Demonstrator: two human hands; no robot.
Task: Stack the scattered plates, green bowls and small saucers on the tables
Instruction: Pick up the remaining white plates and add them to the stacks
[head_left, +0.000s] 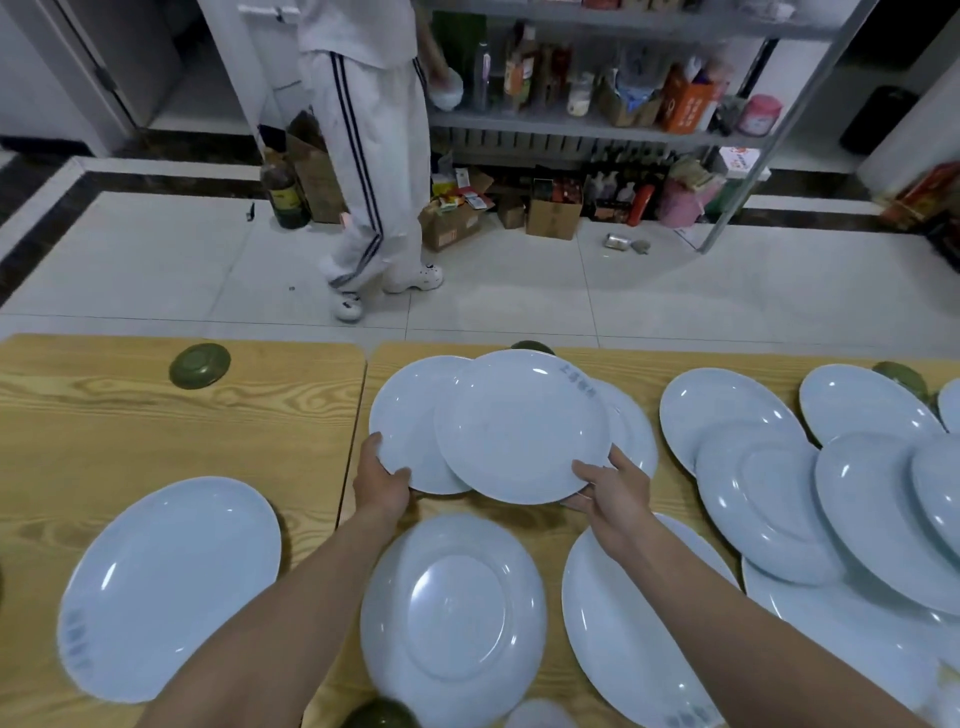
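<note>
**A:** Where are the hands?

**B:** Both reach over the right light wooden bench (654, 364). The left hand (382, 480) pinches the near rim of a pale blue-white round plate (410, 421), thumb on top and fingers curled beneath. The right hand (610, 491) grips the near rim of a second pale round plate (519, 426) the same way.

**A:** How do those two lie?

**B:** The second pale round plate overlaps the first and covers part of a third pale plate (631, 431) on its right. I cannot tell whether either is lifted off the wood.

**A:** And the other crockery?

**B:** An upturned pale plate (452, 618) lies foot up between the forearms. A large pale oval plate (171, 587) sits on the left wooden bench (104, 426). Another pale plate (613, 639) lies under the right forearm. At the right is a cluster of overlapping pale plates (753, 499). A small dark green saucer (200, 365) rests upside down, alone, near the far edge of the left wooden bench. A green bowl (531, 346) peeks out behind the held plates. A second green bowl (901, 376) sits beyond the cluster.

**A:** Beyond the benches?

**B:** A person in white striped trousers (374, 156) stands on the tiled floor beside a metal shelf rack (571, 124) crowded with bottles and boxes.
</note>
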